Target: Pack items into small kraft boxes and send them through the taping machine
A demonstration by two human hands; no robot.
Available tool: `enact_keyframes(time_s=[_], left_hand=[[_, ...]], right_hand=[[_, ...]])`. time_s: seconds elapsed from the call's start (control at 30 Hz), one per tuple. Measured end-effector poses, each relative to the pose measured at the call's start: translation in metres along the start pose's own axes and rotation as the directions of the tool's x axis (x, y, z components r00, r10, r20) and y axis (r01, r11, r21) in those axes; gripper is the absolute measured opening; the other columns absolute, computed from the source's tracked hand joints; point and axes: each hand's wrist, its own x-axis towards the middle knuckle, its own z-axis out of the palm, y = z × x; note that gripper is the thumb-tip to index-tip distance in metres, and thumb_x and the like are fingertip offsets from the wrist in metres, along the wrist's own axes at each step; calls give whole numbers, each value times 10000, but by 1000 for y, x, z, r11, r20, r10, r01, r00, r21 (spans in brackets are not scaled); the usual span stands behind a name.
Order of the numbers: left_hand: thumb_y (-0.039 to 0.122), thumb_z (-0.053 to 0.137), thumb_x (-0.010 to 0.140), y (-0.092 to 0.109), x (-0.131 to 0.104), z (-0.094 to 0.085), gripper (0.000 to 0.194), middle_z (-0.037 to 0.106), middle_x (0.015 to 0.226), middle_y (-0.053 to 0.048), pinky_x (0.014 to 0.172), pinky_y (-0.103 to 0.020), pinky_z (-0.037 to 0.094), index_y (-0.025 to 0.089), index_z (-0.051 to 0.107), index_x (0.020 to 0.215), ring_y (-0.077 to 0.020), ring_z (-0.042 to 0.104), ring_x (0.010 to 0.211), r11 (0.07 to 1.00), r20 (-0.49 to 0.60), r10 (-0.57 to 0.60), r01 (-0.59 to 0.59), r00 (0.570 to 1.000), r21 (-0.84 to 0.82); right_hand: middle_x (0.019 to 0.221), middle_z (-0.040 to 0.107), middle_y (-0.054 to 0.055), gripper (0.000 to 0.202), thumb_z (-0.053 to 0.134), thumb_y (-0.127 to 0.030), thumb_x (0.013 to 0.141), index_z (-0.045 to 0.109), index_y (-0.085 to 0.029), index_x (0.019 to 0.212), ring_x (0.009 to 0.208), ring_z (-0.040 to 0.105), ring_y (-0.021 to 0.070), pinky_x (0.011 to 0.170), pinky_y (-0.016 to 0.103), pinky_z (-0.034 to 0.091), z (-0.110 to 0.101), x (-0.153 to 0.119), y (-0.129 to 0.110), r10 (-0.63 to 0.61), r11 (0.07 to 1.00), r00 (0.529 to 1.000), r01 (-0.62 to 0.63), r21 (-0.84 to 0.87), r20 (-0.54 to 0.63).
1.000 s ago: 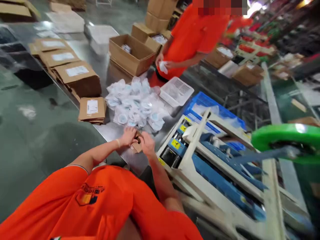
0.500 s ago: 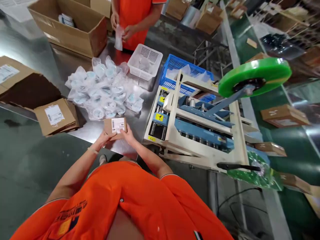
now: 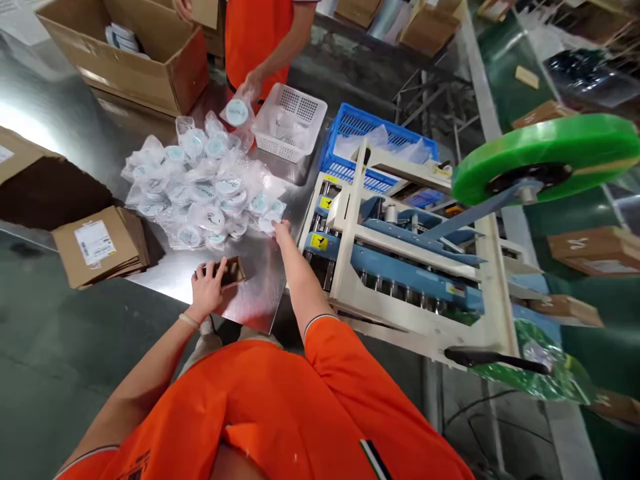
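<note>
Around the pile of bagged discs (image 3: pixel 200 193), too overlapped to count: one large open carton (image 3: pixel 120 75) behind left, two stacks of flattened cartons (image 3: pixel 117 237) left, one small open carton (image 3: pixel 235 272) in front; rightward, one white perforated basket (image 3: pixel 277 148), one blue crate (image 3: pixel 332 163), one green roll (image 3: pixel 575 141).

A blue crate (image 3: pixel 336 160) stands beside a machine (image 3: pixel 410 273) with a green roll (image 3: pixel 545 141).

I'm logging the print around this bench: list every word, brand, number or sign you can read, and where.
No text reads surely.
Round labels, bagged pile: lettering too blurred.
White label, flattened cartons: too small.
Yellow stickers, machine: black symbol, unclear.
Shirt print: cut off, illegible.
Conveyor carton: white marks, illegible.
</note>
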Motion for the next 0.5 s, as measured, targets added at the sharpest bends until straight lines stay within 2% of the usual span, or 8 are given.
enact_keyframes(time_s=[0.1,0.17,0.2,0.27,0.33,0.4,0.43,0.5], left_hand=[[364,751,919,-8,5,6,894,543,1616,-265,1183,-669,455,197,448,1744,-516,477,1482,990,-34,51,-55,998,-129],[417,793,892,-9,13,13,937,548,1617,-249,1234,-666,431,185,436,1727,-494,465,1517,951,-74,122,-138,990,-276],[448,817,875,-8,18,18,965,549,1620,-237,1256,-662,423,183,427,1717,-482,460,1534,919,-98,149,-174,984,-353],[518,869,836,-5,29,26,1034,546,1621,-225,1280,-647,418,170,409,1694,-464,465,1545,852,-140,154,-204,978,-483],[587,894,817,-2,37,34,1103,534,1616,-250,1285,-634,418,113,382,1672,-458,484,1526,804,-163,117,-189,980,-564],[621,871,847,0,42,39,1133,522,1601,-294,1285,-620,413,27,339,1652,-448,499,1495,774,-169,112,-193,979,-603],[625,851,870,0,43,40,1126,519,1593,-308,1289,-612,405,0,324,1644,-440,498,1488,766,-173,130,-210,976,-608],[623,819,900,-1,42,41,1072,513,1591,-306,1305,-601,383,6,336,1632,-431,475,1503,765,-194,176,-258,965,-590]], right_hand=[[1356,718,227,383,625,-247,980,692,-91,1323,1255,670,311,1125,486,552,-7,-36,-2,8,995,998,-15,-100,-67],[1516,651,235,403,591,-236,1018,688,-126,1394,1463,577,343,1256,542,450,-19,-72,-5,-163,970,986,152,-188,-45],[1553,637,228,399,555,-235,1050,690,-147,1415,1540,527,359,1289,577,407,-26,-94,-7,-272,935,962,265,-236,5],[1550,661,206,393,485,-238,1103,708,-186,1422,1624,461,387,1311,639,359,-36,-140,-9,-446,821,876,483,-306,184],[1515,701,176,384,478,-226,1114,732,-220,1403,1640,458,389,1312,645,364,-41,-183,-10,-502,714,762,632,-301,408],[1493,723,162,379,518,-202,1097,745,-228,1399,1598,519,368,1302,596,417,-38,-211,-9,-476,665,669,698,-264,570],[1478,733,160,377,541,-195,1086,750,-223,1398,1548,572,356,1284,561,456,-34,-217,-9,-447,672,657,694,-257,607],[1411,766,143,356,607,-190,1051,768,-216,1367,1396,682,335,1211,492,537,-20,-215,-11,-366,728,695,628,-275,618]])
